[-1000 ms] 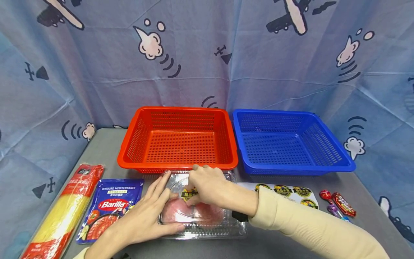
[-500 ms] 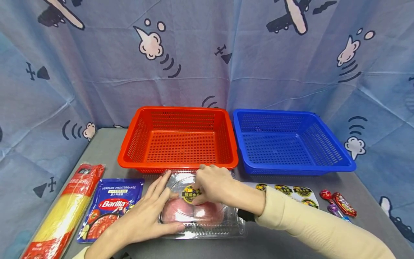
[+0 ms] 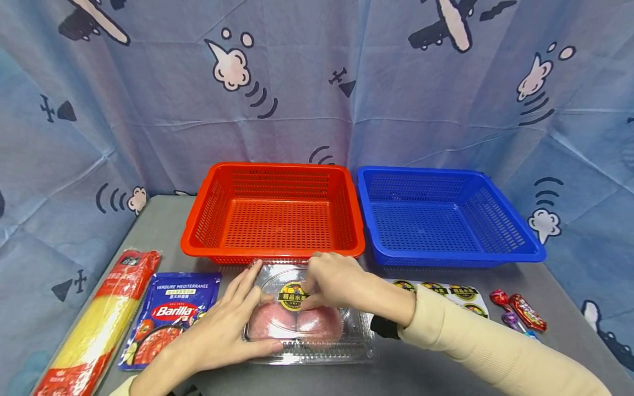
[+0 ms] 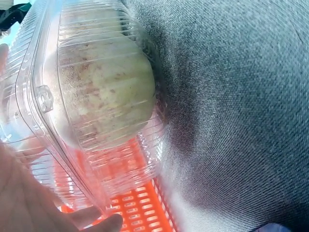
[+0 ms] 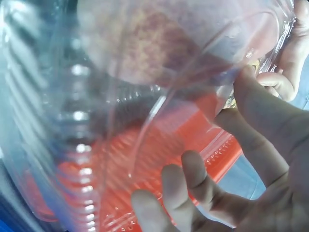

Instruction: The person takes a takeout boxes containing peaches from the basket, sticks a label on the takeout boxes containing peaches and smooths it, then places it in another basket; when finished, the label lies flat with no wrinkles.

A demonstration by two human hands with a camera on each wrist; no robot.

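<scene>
A clear plastic clamshell box holding two pink peaches sits at the table's front middle, lid down. A round black-and-yellow sticker lies on the lid, its right edge under my right hand. That hand's thumb and index fingertips touch the lid at the sticker, as the right wrist view shows; its other fingers are loosely bent over the lid. My left hand rests along the box's left side, fingers extended toward the back corner and thumb across the front. In the left wrist view a pale peach shows through the wall.
Behind the box stand a red basket and a blue basket. To the left lie a Barilla sauce pouch and a noodle pack. A sticker sheet and several wrapped sweets are at right.
My right hand has slid rightward across the lid, uncovering more of the sticker, which stays on the lid. The left hand and the box have stayed put.
</scene>
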